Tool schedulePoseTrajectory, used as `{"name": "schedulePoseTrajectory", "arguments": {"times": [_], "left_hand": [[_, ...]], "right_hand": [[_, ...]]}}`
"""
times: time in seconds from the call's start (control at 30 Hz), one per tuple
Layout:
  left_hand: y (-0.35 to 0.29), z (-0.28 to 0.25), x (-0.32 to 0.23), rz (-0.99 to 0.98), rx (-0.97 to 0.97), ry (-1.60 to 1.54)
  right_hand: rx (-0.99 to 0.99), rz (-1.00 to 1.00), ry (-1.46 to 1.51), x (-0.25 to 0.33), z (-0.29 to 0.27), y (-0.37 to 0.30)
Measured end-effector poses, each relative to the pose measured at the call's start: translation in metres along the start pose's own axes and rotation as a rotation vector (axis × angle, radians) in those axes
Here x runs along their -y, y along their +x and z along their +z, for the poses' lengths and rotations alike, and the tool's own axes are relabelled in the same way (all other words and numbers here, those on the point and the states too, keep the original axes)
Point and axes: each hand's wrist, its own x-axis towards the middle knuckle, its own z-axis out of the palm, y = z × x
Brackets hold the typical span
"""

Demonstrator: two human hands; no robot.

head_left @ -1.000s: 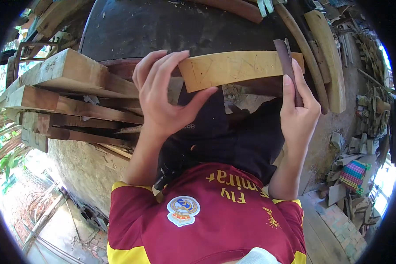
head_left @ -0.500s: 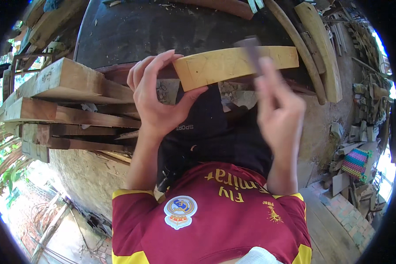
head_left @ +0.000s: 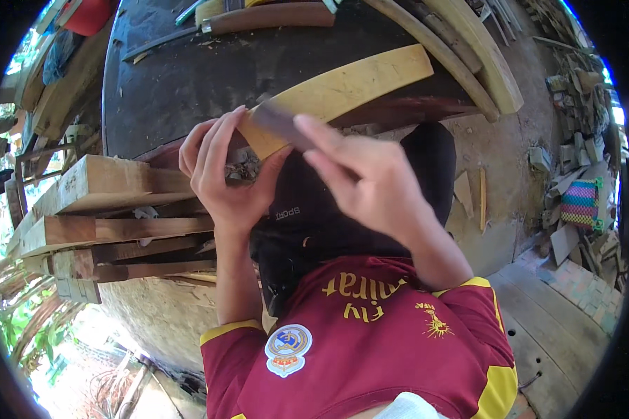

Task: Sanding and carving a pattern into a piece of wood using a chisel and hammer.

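A pale yellow curved piece of wood (head_left: 360, 80) slants up to the right over the near edge of the dark tabletop (head_left: 182, 98). My left hand (head_left: 230, 181) grips its lower left end, fingers at the far side and thumb at the near side. Between the thumb and fingers of my right hand (head_left: 377, 174) is a dark brown flat strip (head_left: 283, 126), smeared by motion; its exact kind cannot be made out. The strip lies across the left end of the wood, close to my left fingers. Whether it presses on the wood is unclear.
Thick stacked boards (head_left: 119, 183) jut out at my left. Long curved wooden pieces (head_left: 479, 49) lie along the table's right side. A reddish-brown bar (head_left: 272, 19) rests at the far edge. A colourful woven basket (head_left: 581, 202) stands among wood scraps at right.
My right hand has swept left with the dark strip, from the wood's right part to its left end. The wood has tilted, its right end higher, and the left hand has shifted slightly left and down.
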Motion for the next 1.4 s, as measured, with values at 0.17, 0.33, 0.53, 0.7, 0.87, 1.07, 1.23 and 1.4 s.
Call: {"name": "schedulePoseTrajectory", "arguments": {"times": [0.17, 0.33, 0.53, 0.7, 0.87, 1.07, 1.23, 1.4], "left_hand": [[0.003, -0.004, 0.000, 0.065, 0.029, 0.052], [0.002, -0.011, -0.002, 0.156, 0.044, 0.119], [-0.010, -0.010, -0.027, 0.054, 0.024, -0.141], [-0.015, -0.006, -0.021, 0.043, 0.095, -0.130], [-0.019, -0.002, -0.029, 0.063, 0.033, -0.106], [-0.008, 0.001, -0.036, 0.089, 0.025, -0.104], [-0.015, 0.000, -0.037, 0.102, 0.040, -0.093], [-0.013, -0.001, -0.041, 0.105, 0.026, -0.091]], "right_hand": [[-0.343, 0.132, -0.220, -0.048, -0.055, 0.002], [-0.381, 0.266, -0.244, -0.048, -0.073, -0.005], [-0.313, 0.042, -0.115, -0.018, -0.048, -0.004], [0.147, 0.044, -0.068, 0.024, -0.041, -0.020], [-0.375, 0.217, -0.261, -0.031, -0.085, -0.002], [-0.145, 0.013, -0.106, 0.000, -0.048, -0.024], [-0.020, -0.054, 0.007, -0.003, -0.053, -0.024], [-0.323, 0.168, -0.107, -0.044, -0.092, -0.002]]}}
